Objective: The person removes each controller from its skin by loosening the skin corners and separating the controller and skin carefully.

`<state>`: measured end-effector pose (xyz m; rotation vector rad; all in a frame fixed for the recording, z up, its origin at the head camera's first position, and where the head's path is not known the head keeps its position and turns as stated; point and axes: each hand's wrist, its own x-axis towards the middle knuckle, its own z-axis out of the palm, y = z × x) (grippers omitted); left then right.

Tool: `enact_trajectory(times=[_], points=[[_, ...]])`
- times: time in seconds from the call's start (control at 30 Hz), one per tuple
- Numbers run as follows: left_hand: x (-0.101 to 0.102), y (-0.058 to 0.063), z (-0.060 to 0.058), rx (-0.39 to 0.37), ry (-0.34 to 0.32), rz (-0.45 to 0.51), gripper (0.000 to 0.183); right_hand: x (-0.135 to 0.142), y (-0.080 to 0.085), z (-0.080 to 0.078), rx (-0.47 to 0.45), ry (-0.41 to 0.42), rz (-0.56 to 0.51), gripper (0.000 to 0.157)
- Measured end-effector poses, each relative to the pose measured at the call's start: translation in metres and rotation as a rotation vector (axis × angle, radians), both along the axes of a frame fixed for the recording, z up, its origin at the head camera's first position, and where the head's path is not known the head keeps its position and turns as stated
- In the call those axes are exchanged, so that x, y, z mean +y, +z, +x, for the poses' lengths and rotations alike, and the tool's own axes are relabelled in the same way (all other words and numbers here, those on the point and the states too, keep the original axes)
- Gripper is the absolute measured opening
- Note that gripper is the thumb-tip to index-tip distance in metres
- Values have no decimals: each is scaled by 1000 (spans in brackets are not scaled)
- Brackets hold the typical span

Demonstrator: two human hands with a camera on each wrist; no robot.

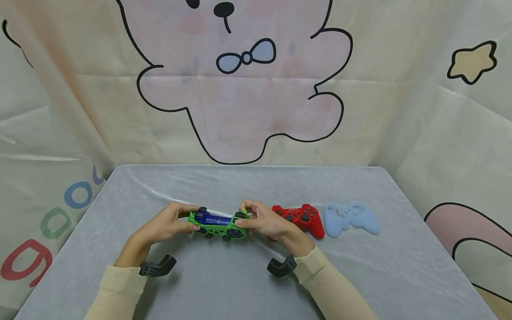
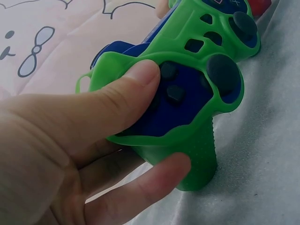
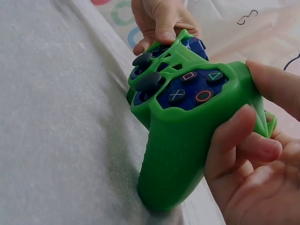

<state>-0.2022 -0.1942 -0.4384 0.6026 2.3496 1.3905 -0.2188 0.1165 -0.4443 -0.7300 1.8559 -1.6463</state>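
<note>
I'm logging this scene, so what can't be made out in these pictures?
Left wrist view: far end of green-covered controller, cut off by top edge.
Head view: its button symbols, too small; part of the red controller, behind the right hand.
Right wrist view: part of left hand, cut off by top edge.

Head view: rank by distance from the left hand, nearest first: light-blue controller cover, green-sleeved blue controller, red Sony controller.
1. Green-sleeved blue controller: gripped by the left hand at its left end.
2. Red Sony controller: to the right of the green-sleeved one, partly hidden by the right hand and wrist.
3. Light-blue controller cover: farthest right, just beyond the red controller.
</note>
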Motion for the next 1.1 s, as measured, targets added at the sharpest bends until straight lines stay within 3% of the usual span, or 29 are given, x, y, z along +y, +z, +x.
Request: enact_trajectory(times=[0.3,0.53,0.77,1.1], points=[[1,0,0,-12,29,1,57,-1,1,1,10,-1,-35,15],[3,1,-1,-40,45,24,58,-1,3,2,24,-69,-29,22],[0,0,0,-50,85,31,62,0,3,-1,33,-53,-8,23],[2,-2,-2,-27,112,43,62,-5,-7,0,258,-202,-18,38]])
